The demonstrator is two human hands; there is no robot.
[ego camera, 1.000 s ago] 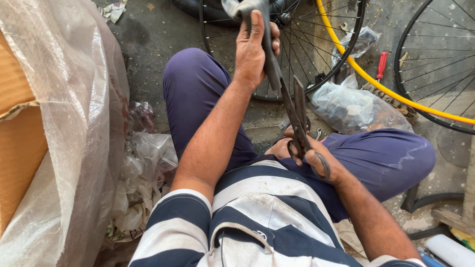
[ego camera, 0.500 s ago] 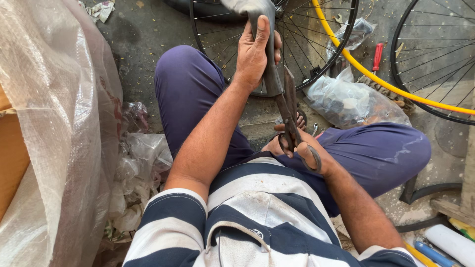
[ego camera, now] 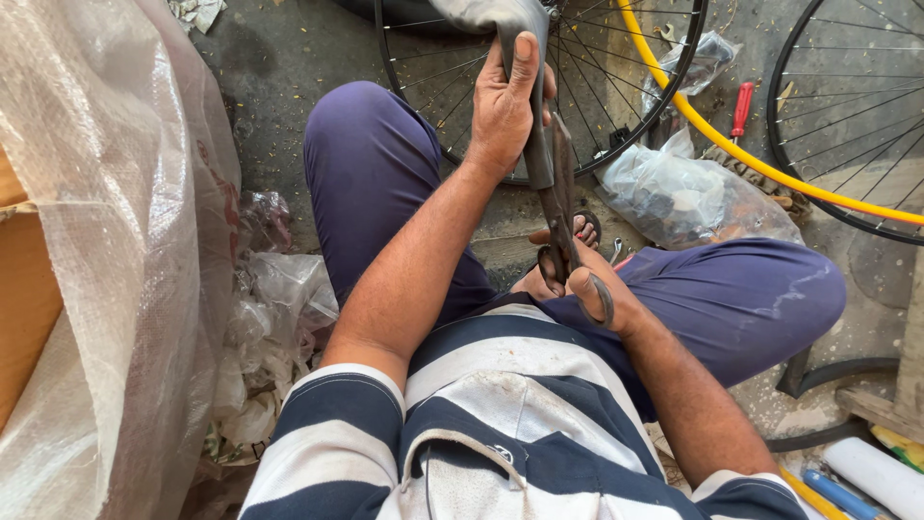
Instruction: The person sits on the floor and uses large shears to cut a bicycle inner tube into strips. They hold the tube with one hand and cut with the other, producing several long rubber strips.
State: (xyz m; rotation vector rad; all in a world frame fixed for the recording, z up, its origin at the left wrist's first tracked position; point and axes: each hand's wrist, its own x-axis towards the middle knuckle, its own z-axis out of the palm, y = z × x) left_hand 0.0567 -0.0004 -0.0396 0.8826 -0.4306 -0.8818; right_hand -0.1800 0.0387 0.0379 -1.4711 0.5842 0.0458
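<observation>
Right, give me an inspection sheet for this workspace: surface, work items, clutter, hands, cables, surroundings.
Surface: dusty concrete floor; the person sits on it.
Work items: large dark scissors, blades alongside a strip of grey rubber.
Clutter: crumpled plastic bags by the left knee; a clear bag and a red-handled screwdriver to the right.
Hands: left hand grips the rubber strip; right hand is in the scissor handles.
Cables: nothing seen.
Surroundings: spoked bicycle wheel ahead, a second wheel at right, yellow tubing, woven sack at left.
</observation>
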